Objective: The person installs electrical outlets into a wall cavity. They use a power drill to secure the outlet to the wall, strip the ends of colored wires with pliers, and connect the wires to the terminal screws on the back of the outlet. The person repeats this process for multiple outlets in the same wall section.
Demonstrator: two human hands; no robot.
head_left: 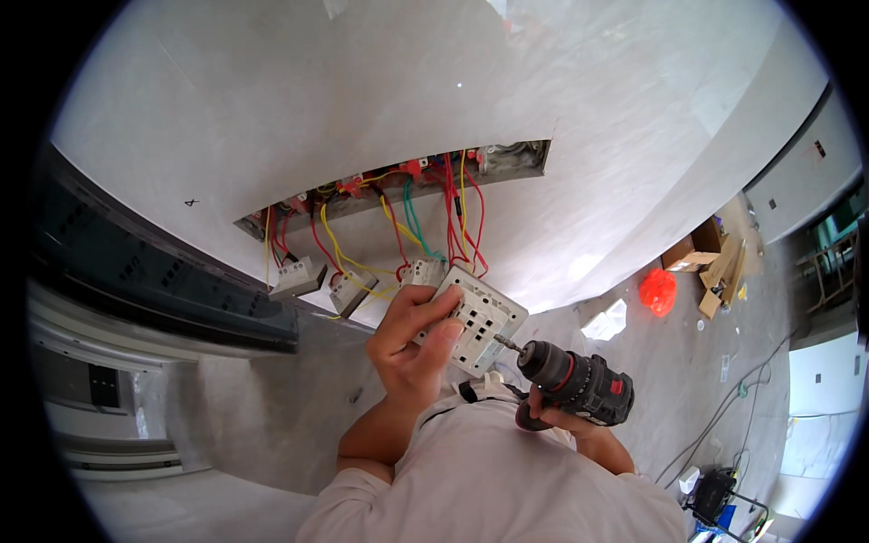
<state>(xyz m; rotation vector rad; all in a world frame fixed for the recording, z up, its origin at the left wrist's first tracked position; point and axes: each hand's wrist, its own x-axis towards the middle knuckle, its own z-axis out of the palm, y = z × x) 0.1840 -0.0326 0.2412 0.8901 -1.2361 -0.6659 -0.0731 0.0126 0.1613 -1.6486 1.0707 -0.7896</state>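
Note:
My left hand grips a white wall switch module by its left side, its back with rows of terminal holes turned up. In my right hand is a black cordless drill. Its bit points at the module's right edge; whether it touches cannot be made out. Red and yellow wires run down to the held module from a long slot in the wall. Left of it, several more white switch modules hang on red, yellow and green wires.
On the floor to the right lie a red plastic bag, an open cardboard box, a white piece of packing and grey cables. A black-framed object stands at the lower right. A dark window is at left.

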